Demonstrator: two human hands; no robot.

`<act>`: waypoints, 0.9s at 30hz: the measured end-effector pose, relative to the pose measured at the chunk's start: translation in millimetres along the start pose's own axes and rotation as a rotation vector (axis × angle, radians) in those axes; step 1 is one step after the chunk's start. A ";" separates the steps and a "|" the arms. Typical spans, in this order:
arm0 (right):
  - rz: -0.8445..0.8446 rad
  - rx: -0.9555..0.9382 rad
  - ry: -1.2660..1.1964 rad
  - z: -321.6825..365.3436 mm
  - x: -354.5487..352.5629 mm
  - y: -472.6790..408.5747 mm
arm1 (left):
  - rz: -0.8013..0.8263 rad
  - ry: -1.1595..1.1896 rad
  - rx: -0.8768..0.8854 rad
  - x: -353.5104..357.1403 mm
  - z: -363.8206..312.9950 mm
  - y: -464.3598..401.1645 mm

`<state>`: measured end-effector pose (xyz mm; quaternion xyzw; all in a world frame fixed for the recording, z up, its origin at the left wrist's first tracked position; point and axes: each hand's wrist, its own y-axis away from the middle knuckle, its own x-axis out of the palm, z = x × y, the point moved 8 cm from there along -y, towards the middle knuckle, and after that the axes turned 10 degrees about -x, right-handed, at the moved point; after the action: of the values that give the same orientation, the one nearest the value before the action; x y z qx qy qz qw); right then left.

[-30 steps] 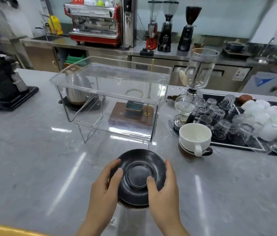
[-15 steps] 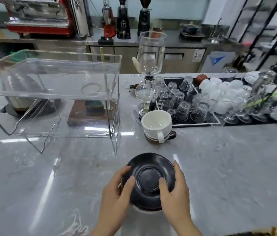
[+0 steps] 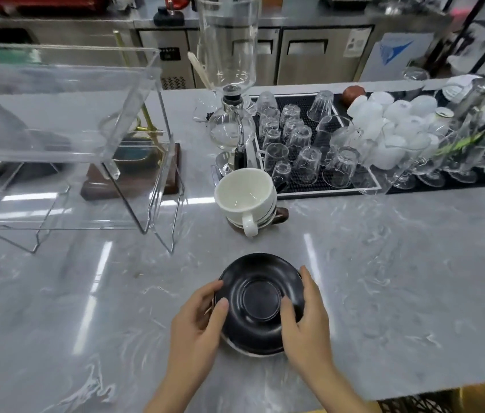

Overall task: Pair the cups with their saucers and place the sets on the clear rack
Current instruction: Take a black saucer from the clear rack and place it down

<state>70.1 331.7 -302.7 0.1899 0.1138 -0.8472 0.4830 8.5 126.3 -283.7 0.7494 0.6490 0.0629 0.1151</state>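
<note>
Head view shows my left hand [image 3: 196,320] and right hand [image 3: 306,317] holding the black saucer [image 3: 260,299] low over the desk [image 3: 384,263], so I should keep it flat and go slow toward the white cup [image 3: 245,193].

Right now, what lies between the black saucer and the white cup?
Only bare marble counter, in the head view, separates the black saucer from the white cup.

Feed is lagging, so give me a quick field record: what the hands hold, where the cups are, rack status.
held item: glossy black round saucer, gripped at both edges
left hand: fingers on its left rim
right hand: fingers on its right rim
cups: white ceramic cup stacked on other crockery, beyond the saucer
rack: clear acrylic rack, upper left, no sets on it
</note>
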 end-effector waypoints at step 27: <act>0.116 -0.292 -0.182 -7.0 -26.7 -34.5 | -0.200 0.111 -0.114 -3.7 17.5 -15.2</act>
<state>54.2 372.6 -297.2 0.0465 0.1801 -0.8062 0.5616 -2.4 123.0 -304.2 0.6683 0.7215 0.1292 0.1269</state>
